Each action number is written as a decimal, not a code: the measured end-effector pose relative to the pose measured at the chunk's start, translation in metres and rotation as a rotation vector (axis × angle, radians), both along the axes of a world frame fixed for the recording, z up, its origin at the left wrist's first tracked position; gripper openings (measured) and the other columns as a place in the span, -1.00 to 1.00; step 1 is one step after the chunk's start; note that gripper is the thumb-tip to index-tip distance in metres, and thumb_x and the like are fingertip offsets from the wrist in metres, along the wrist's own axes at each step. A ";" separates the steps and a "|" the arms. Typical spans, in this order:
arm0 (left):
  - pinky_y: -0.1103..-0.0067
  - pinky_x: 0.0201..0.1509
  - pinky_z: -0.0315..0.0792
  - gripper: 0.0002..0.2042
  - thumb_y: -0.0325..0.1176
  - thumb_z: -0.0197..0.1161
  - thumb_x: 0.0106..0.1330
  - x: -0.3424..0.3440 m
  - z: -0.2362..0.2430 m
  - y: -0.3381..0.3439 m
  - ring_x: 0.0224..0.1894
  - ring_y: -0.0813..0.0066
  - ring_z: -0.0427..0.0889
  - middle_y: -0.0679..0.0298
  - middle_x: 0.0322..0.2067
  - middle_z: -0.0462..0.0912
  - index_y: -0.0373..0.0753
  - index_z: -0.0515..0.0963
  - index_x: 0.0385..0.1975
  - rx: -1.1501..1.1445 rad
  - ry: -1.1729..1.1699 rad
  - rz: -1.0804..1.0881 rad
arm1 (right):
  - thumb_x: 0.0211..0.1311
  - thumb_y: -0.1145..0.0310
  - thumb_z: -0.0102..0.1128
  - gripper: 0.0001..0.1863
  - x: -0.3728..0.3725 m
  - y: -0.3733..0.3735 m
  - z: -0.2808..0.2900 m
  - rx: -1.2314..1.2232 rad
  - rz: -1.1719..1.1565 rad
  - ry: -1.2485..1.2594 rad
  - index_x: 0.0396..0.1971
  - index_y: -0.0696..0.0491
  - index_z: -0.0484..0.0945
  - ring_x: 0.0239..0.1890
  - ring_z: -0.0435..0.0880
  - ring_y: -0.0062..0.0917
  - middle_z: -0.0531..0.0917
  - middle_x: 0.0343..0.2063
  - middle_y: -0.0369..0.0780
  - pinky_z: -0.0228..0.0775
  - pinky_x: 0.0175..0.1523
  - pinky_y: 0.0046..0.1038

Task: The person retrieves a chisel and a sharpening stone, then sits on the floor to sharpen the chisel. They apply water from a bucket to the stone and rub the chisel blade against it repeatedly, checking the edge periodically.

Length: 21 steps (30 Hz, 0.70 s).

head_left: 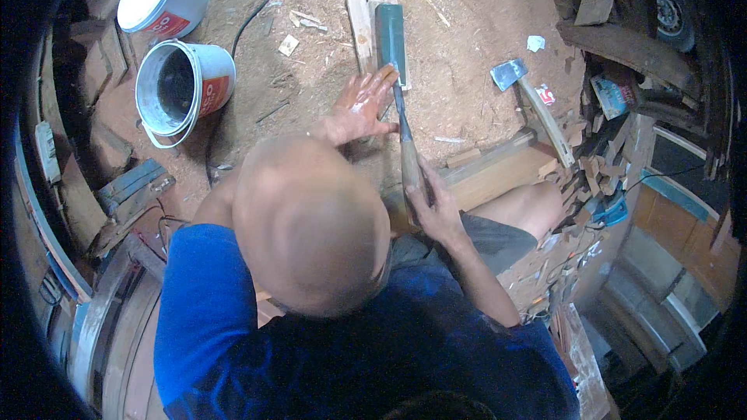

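My right hand is wrapped round the wooden handle of a long chisel, whose metal shaft points away from me. The chisel's far end meets the near part of a green whetstone; its very tip is hidden by my fingers. My left hand lies with fingers stretched out, the fingertips pressing on the shaft beside the stone. Its thumb reaches toward the shaft lower down. White paste or wet residue shows on the back of that hand. The stone rests on a pale wooden board on the ground.
A hatchet lies to the right, near stacked timber and wood offcuts. Two white buckets stand at the left, one lidded, one uncovered. A black cable runs beside them. Wooden planks lie by my leg.
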<state>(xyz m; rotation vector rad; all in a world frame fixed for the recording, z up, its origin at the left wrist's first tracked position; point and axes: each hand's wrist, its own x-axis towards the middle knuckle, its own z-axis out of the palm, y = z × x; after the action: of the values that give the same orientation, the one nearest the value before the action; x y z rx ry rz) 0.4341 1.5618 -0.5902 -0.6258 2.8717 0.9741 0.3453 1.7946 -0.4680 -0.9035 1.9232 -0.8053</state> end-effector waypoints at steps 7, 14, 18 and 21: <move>0.19 0.43 0.24 0.07 0.03 0.47 0.06 -0.044 0.003 -0.068 0.41 -0.03 0.23 -0.01 0.48 0.05 -0.28 -0.02 0.49 -0.186 -0.020 0.091 | 0.40 0.24 0.12 -0.37 -0.034 -0.079 -0.021 -0.012 0.012 0.033 0.37 0.22 0.26 0.30 0.47 -0.03 0.48 0.22 0.18 0.29 0.36 -0.21; 0.18 0.26 0.45 0.06 0.01 0.47 0.05 -0.005 0.006 0.003 0.27 -0.15 0.43 -0.09 0.47 0.06 -0.29 -0.02 0.48 0.162 -0.051 -0.007 | 0.40 0.22 0.12 -0.36 -0.008 0.004 0.001 0.092 -0.035 -0.053 0.37 0.23 0.25 0.30 0.47 -0.07 0.49 0.21 0.15 0.29 0.36 -0.24; 0.24 0.20 0.53 0.02 -0.08 0.42 0.13 -0.029 -0.011 -0.029 0.19 -0.07 0.54 -0.12 0.48 -0.01 -0.44 -0.07 0.46 0.014 0.049 0.045 | 0.40 0.24 0.14 -0.36 -0.021 -0.040 -0.016 0.019 -0.004 0.003 0.38 0.21 0.25 0.28 0.51 -0.11 0.51 0.19 0.17 0.33 0.32 -0.24; 0.24 0.18 0.54 0.06 -0.06 0.45 0.11 -0.052 -0.004 -0.074 0.18 -0.06 0.55 -0.13 0.48 0.00 -0.42 -0.09 0.47 -0.054 -0.007 0.080 | 0.39 0.25 0.15 -0.35 -0.035 -0.078 -0.025 0.114 -0.056 -0.120 0.39 0.19 0.25 0.27 0.52 -0.14 0.52 0.17 0.18 0.34 0.31 -0.23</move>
<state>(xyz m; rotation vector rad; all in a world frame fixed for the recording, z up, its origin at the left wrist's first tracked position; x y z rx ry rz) 0.3817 1.4877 -0.5944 -0.7521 2.8964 0.9046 0.3100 1.7164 -0.4928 -0.7197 1.8755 -0.7576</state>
